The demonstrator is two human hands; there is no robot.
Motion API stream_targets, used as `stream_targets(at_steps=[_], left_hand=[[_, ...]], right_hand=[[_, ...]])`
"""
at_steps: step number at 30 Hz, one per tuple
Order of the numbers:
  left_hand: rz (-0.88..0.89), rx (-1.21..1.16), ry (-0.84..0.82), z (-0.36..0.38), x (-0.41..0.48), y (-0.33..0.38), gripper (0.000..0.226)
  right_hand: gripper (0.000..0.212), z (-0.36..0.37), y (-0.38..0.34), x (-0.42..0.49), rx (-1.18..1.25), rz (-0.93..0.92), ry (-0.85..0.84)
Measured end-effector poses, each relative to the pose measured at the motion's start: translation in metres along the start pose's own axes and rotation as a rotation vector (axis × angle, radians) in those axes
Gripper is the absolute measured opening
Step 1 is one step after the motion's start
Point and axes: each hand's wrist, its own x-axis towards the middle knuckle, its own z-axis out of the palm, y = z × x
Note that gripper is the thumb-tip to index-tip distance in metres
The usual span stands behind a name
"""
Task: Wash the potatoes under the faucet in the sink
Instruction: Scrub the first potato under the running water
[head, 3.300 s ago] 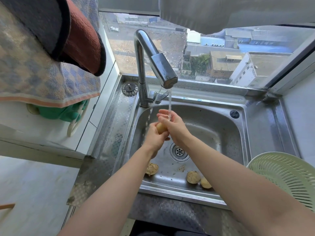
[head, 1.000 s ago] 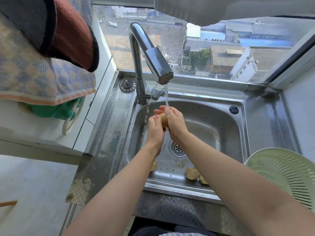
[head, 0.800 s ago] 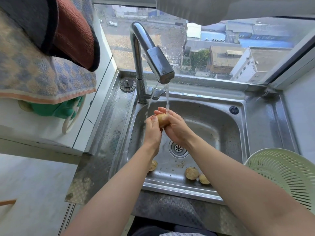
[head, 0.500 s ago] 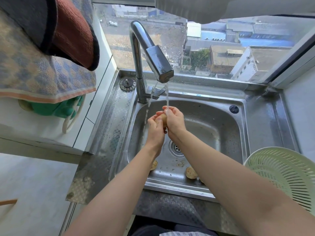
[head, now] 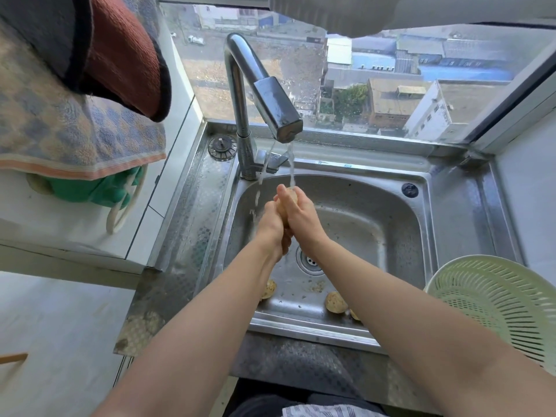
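Observation:
Water runs from the chrome faucet (head: 272, 106) into the steel sink (head: 376, 218). Under the stream a small tan potato (head: 287, 203) sits squeezed between my two hands. My left hand (head: 272, 225) wraps it from the left and my right hand (head: 302, 215) covers it from the right, so only a strip of it shows. On the sink floor near the front lie three dirty potatoes: one (head: 268, 289) beside my left forearm, one (head: 335, 301) beside my right forearm, and a third (head: 354, 314) mostly hidden by that arm.
A pale green colander (head: 496, 305) stands on the counter at the right. A drain strainer plug (head: 222, 146) lies left of the faucet base. Towels (head: 75, 115) hang at the upper left over green gloves (head: 90, 191). A window lies behind the sink.
My hands keep rubbing the same potato under the stream, shifting around it. The potatoes on the sink floor have not moved.

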Motion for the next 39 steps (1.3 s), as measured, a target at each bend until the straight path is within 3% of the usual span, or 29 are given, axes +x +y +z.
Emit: stream_targets(at_steps=[2, 4, 7, 9, 13, 15, 18, 21, 23, 26, 29, 32, 34, 37, 39], left_hand=[[-0.042, 0.084, -0.008, -0.006, 0.001, 0.004, 0.051], [0.028, 0.125, -0.021, -0.010, 0.003, 0.004, 0.051], [0.209, 0.154, -0.077, 0.004, -0.003, -0.005, 0.059], [0.237, 0.133, -0.032, 0.013, -0.007, -0.009, 0.071], [0.106, -0.011, 0.068, 0.003, 0.002, -0.002, 0.058], [0.076, 0.011, 0.036, 0.000, 0.003, -0.001, 0.049], [0.112, 0.065, 0.014, 0.004, 0.002, -0.008, 0.056], [0.319, 0.155, 0.086, 0.010, 0.007, -0.010, 0.064], [0.402, 0.236, 0.149, 0.009, 0.008, -0.006, 0.058], [0.263, 0.111, 0.232, 0.003, 0.020, 0.000, 0.055], [0.156, 0.044, 0.171, -0.003, 0.020, 0.000, 0.046], [0.146, 0.059, 0.103, 0.002, 0.011, -0.006, 0.037], [0.105, 0.019, 0.071, 0.004, 0.006, -0.010, 0.038], [-0.060, -0.121, -0.001, -0.003, 0.007, -0.008, 0.043], [-0.109, -0.178, -0.064, -0.008, 0.008, -0.006, 0.044]], right_hand=[[0.025, -0.001, 0.002, -0.002, -0.020, -0.022, -0.036], [0.022, -0.002, 0.001, -0.002, -0.044, -0.022, -0.026], [0.044, 0.005, -0.011, 0.010, 0.009, 0.098, 0.264], [0.051, 0.008, -0.014, 0.016, 0.039, 0.105, 0.303], [0.018, -0.004, -0.007, 0.006, 0.057, 0.014, -0.098], [0.020, -0.008, -0.002, 0.005, 0.037, 0.007, -0.156], [0.009, 0.001, -0.001, 0.015, 0.093, 0.115, 0.049], [0.034, 0.007, -0.004, 0.023, 0.117, 0.178, 0.212], [0.040, 0.004, -0.005, 0.021, 0.132, 0.153, 0.194], [0.032, -0.010, -0.001, 0.015, 0.264, 0.095, -0.023], [0.030, -0.017, 0.002, 0.008, 0.266, 0.111, -0.189], [0.016, -0.009, -0.002, 0.011, 0.141, 0.135, 0.034], [0.029, -0.008, -0.007, 0.016, 0.131, 0.204, 0.137], [0.041, -0.013, -0.006, 0.017, 0.250, 0.236, 0.028], [0.035, -0.013, 0.002, 0.012, 0.207, 0.185, -0.103]])
